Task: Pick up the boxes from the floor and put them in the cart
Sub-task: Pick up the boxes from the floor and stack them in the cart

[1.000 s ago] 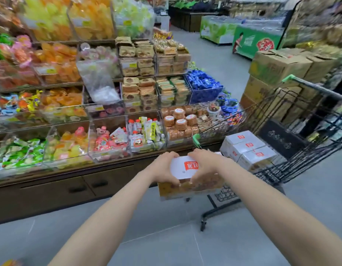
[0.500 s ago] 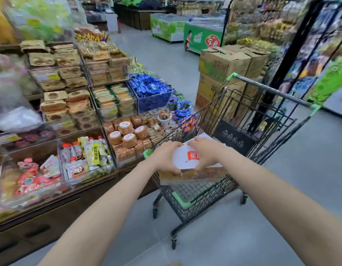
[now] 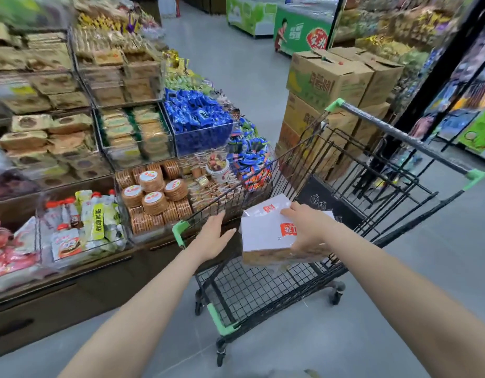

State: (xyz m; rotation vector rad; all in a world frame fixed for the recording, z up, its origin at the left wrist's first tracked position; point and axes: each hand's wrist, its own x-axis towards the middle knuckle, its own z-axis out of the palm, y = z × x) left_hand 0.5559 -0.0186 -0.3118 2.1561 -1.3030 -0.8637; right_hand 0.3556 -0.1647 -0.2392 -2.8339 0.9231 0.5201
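Observation:
A white box (image 3: 265, 234) with a red logo and a brown printed side hangs inside the black wire cart (image 3: 265, 290). My right hand (image 3: 306, 227) grips this box at its right end, fingers over the top and thumb under. More white boxes (image 3: 268, 207) lie behind it in the cart, mostly hidden. My left hand (image 3: 215, 237) is off the box, fingers straight, just left of it above the cart's near rim.
A snack display (image 3: 143, 137) with biscuits, blue packets and drink pouches runs along the left, against the cart. Stacked cardboard cartons (image 3: 331, 85) stand behind the cart. A black shelf post (image 3: 437, 77) rises on the right. Grey floor lies in front.
My view has swung right and closer to the cart. The box has gone down into the cart. My left hand has let go of it; my right hand keeps hold.

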